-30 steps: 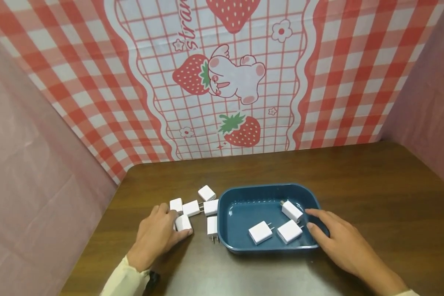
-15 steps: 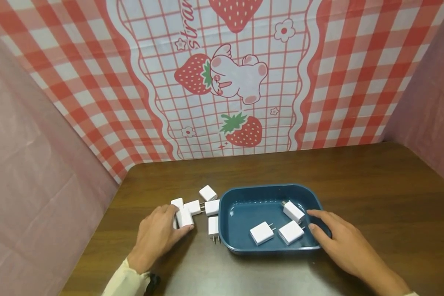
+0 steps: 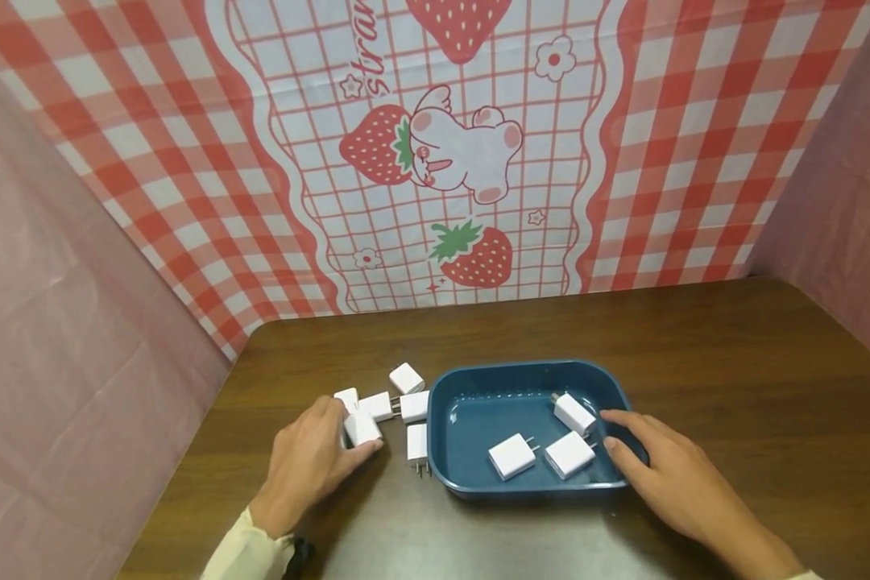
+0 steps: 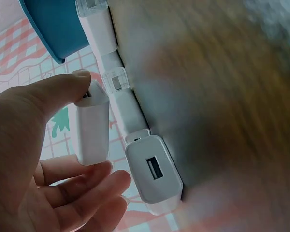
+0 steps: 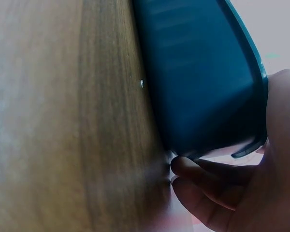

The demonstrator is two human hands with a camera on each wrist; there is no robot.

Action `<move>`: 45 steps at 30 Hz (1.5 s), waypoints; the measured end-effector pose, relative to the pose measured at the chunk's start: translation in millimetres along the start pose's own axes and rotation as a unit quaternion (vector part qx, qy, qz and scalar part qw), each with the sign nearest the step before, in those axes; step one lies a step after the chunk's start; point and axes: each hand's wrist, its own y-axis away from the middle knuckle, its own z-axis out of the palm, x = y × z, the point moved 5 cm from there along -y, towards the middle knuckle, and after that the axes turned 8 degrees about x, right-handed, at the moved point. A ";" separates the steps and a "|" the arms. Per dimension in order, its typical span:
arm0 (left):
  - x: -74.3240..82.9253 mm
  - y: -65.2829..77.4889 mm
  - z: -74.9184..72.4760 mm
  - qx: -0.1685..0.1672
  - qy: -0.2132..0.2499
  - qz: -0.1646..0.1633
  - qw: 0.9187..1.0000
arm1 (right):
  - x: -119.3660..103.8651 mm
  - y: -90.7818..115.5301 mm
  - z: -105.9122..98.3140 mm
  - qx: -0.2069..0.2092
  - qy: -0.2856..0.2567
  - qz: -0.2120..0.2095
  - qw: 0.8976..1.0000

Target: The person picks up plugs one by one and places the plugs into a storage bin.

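Observation:
My left hand point(image 3: 306, 455) pinches a white USB charger point(image 3: 363, 427) between thumb and fingers. In the left wrist view the held charger point(image 4: 90, 128) hangs beside another charger point(image 4: 153, 169) whose USB port faces the camera. Several more white chargers lie close by on the table, among them one charger point(image 3: 407, 378) at the back and another charger point(image 3: 416, 443) with its prongs toward me. My right hand point(image 3: 670, 471) grips the right end of a blue tray point(image 3: 507, 489), thumb and forefinger over the rim, other fingers outside. Three chargers point(image 3: 513, 456) lie in the tray.
The brown wooden table point(image 3: 754, 387) extends to the right and behind the tray. A red-and-white checked cloth point(image 3: 667, 185) with strawberries hangs at the table's back edge. Pink cloth point(image 3: 65, 322) covers both sides.
The charger in my left hand has risen slightly and tilted, and it now overlaps the charger behind it. My right hand and the tray hold their place.

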 end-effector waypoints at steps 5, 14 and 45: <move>2.2 0.2 -1.8 0.010 0.003 -0.006 1.000 | 0.2 -0.1 0.0 -0.003 0.000 0.003 1.000; 5.9 -0.6 -6.5 0.044 0.004 0.003 0.999 | -0.1 -0.5 0.5 0.000 0.007 0.005 1.000; 52.4 -25.4 -14.8 0.078 0.048 0.039 0.995 | 1.0 1.1 -0.4 0.002 -0.001 -0.003 1.000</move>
